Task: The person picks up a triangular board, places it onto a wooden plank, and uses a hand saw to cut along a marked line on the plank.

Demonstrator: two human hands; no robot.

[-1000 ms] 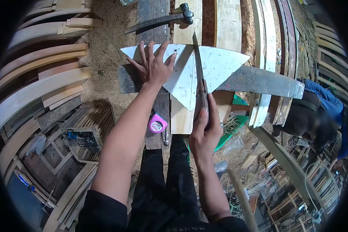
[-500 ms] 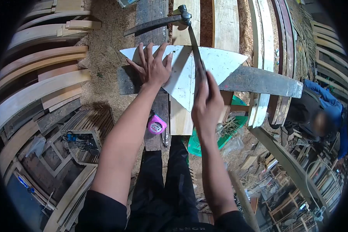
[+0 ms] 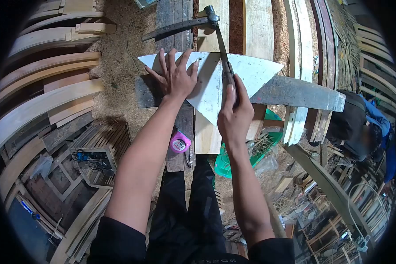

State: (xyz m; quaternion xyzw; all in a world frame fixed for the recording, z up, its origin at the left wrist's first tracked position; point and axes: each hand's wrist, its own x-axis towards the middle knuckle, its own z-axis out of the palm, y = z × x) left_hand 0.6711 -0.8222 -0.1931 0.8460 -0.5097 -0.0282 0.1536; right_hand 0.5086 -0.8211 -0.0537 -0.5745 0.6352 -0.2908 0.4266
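A cluttered workshop is shown from above, its brown floor (image 3: 119,83) strewn with what look like wood shavings, and long curved wooden boards (image 3: 53,66) are stacked at the far left. In the middle, pale and dark planks (image 3: 258,31) are laid lengthwise, pointing away from the wearer, and are crossed by a broad, worn grey board (image 3: 299,92). On top of these a flat, white, roughly triangular sheet (image 3: 251,72), speckled with dark marks, is placed with one corner pointed toward the wearer. Its left part is pressed by the left hand (image 3: 179,82), palm down, with the fingers spread. A long, narrow, dark tapering tool (image 3: 224,55) is gripped in the right hand (image 3: 236,112), with the thumb and forefinger laid along it; it is held across the middle of the sheet, its tip pointed away toward the hammer. That hammer (image 3: 176,28), with a dark handle and a metal head, is laid sideways beyond the sheet's far edge. A bright pink tape measure (image 3: 179,143) is set on a dark plank, nearer the wearer. A green plastic tray (image 3: 222,163) is partly hidden by the right forearm. At the far right, a bent-over person (image 3: 361,127) in dark and blue clothing is seen.
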